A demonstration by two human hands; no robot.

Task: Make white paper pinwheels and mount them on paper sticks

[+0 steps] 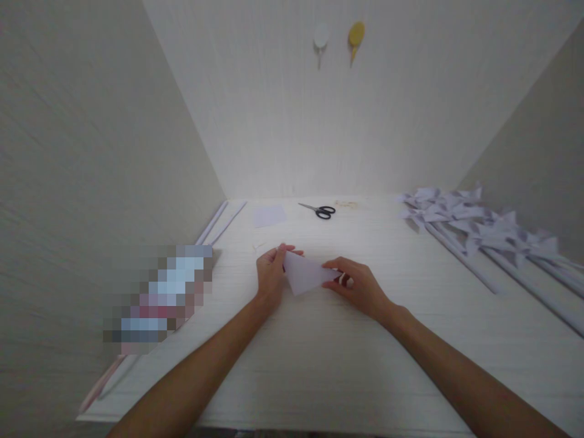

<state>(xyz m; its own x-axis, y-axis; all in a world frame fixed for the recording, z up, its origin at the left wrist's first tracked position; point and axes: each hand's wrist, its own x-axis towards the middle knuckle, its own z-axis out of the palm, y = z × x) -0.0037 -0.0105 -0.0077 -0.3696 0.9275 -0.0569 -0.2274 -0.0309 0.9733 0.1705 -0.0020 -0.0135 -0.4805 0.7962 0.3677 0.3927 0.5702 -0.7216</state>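
- Paper [303, 274], white and folded to a roughly triangular shape: located between my two hands, over the middle of the counter [292, 377]. Contact with the counter: cannot tell.
- Orientation: long axis runs left to right, dipping slightly toward me at the right. Narrow tip points right; a blunter lower corner points toward me.
- My left hand [272, 271] grips the broad left end, thumb on top. My right hand [349, 280] pinches the narrow tip, thumb and fingers close together. My fingers cover both ends.
- Beyond the paper, black-handled scissors [325, 212], blades pointing left, handles right.
- Left of the scissors, a flat pale sheet [269, 215]; nearer my left hand, a small thin scrap [259, 246].
- Far left, slim pale rods [230, 222] run obliquely away from me; a pixelated patch [168, 298] obscures that edge.
- Right side, well apart from my hands: overlapping white paper pinwheels [460, 210] on sticks [524, 283].
- Back wall [274, 121]: one white hook [320, 36], one yellow hook [356, 34].
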